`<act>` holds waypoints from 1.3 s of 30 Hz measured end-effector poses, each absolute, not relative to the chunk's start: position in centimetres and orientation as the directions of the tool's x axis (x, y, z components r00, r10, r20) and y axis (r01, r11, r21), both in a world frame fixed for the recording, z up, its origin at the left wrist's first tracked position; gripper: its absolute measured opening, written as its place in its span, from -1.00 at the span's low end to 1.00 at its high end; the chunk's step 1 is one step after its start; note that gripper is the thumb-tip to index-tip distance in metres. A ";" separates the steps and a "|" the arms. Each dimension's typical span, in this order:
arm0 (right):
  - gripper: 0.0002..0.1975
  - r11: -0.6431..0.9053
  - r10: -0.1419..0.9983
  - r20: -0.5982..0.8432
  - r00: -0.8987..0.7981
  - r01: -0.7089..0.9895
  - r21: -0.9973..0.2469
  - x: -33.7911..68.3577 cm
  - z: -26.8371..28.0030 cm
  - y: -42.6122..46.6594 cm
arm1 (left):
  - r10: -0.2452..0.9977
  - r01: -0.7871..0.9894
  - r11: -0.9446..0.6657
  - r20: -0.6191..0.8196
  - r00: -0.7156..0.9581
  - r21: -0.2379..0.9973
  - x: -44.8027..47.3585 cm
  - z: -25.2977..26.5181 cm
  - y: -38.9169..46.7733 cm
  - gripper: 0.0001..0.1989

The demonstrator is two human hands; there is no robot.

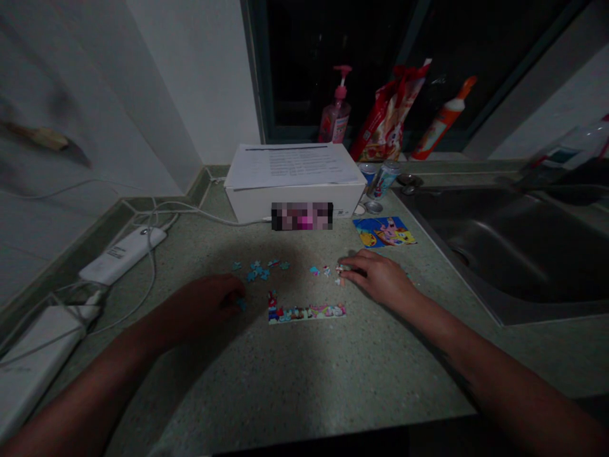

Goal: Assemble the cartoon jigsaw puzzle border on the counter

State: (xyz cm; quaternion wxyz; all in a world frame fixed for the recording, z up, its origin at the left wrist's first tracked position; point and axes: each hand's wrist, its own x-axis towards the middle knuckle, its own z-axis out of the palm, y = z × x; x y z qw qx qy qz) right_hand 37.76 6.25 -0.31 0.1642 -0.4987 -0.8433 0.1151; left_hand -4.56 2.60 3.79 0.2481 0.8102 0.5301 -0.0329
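My left hand (226, 295) is curled low over the counter, with a blue jigsaw puzzle piece (242, 304) at its fingertips. The thumb and forefinger of my right hand (375, 273) close on a pale puzzle piece (339, 269); another piece lies just below it. Between the hands, a joined strip of colourful puzzle pieces (307, 313) forms an L, its short arm rising on the left. Behind it sits a loose cluster of blue pieces (258, 271). A few separate pieces (326, 271) lie left of my right fingertips.
A picture card (385, 232) lies beyond my right hand, beside the sink (514, 235). At the back stands a white box (295, 171), with a cabled, blurred-out device (302, 216) against it. Cans (384, 179) stand to its right. White power strips (122, 254) and cables occupy the left.
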 end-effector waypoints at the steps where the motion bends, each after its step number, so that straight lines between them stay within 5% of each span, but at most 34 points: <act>1: -0.77 0.474 0.880 0.157 -0.448 0.802 -0.363 37.8 -0.2 6.2 | 0.843 0.874 -0.315 -0.314 0.437 0.370 -4.6 3.7 2.6 -0.79; 29: -0.89 0.431 0.879 -0.022 -0.477 0.811 -0.395 36.5 1.4 4.7 | 0.844 0.887 -0.309 -0.331 0.423 0.344 -4.6 3.8 2.6 -0.73; 39: -0.84 0.444 0.868 0.012 -0.497 0.764 -0.468 36.8 0.6 4.8 | 0.851 0.888 -0.277 -0.336 0.404 0.367 -4.6 3.8 2.6 -0.79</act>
